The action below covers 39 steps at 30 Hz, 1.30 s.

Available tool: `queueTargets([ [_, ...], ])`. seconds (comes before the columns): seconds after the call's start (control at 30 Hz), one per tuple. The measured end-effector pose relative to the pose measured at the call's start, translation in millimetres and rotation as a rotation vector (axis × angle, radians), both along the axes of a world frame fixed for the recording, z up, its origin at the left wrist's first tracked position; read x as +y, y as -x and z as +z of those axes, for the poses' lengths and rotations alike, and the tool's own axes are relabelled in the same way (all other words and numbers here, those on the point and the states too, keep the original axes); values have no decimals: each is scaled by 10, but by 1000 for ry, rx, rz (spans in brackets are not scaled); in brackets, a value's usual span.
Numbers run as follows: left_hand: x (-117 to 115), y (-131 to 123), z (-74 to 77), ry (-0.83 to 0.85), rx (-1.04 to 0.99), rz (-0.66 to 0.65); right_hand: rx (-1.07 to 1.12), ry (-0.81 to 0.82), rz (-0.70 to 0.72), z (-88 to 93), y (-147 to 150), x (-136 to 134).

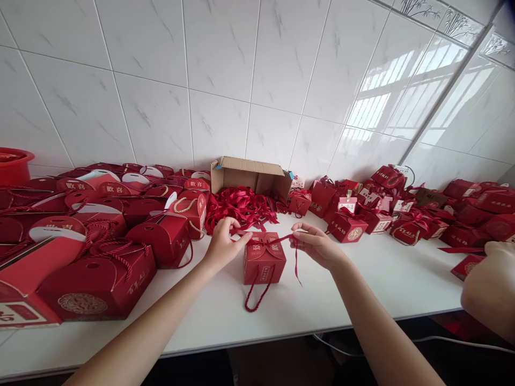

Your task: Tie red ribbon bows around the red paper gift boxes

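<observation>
A small red gift box [264, 271] with gold print stands in front of me on the white table, its rope handle hanging down the near side. A red ribbon [282, 239] runs across the top of the box. At the box's left top edge, my left hand [226, 239] is closed, pinching one end of the ribbon. My right hand [316, 244] pinches the other part to the right of the box, with a loose tail dangling below the fingers. The ribbon's middle passes through the box's top flaps.
Many red gift boxes [96, 284] crowd the left side. Behind my box, a cardboard carton [251, 167] lies beside a heap of red ribbons [241, 206]. Ribboned boxes [349, 228] fill the back right. Another person's hand [493, 284] is at the far right. The table [322, 300] ends near me.
</observation>
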<state>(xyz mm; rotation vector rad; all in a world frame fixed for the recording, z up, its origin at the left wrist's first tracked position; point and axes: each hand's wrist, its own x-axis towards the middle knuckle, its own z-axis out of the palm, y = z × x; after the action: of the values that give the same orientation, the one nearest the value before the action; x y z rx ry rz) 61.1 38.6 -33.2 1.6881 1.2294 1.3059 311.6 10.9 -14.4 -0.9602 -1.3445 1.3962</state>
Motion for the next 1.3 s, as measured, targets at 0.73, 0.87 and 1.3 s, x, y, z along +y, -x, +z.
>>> queueTargets([
  [0.73, 23, -246, 425, -335, 411, -37, -381, -195, -94, 33, 530, 42],
  [0.87, 87, -10, 381, 36, 208, -249, -354, -232, -179, -19, 571, 52],
  [1.3, 35, 198, 410, 434, 67, -459, -424, -183, -419, -134, 801, 64],
])
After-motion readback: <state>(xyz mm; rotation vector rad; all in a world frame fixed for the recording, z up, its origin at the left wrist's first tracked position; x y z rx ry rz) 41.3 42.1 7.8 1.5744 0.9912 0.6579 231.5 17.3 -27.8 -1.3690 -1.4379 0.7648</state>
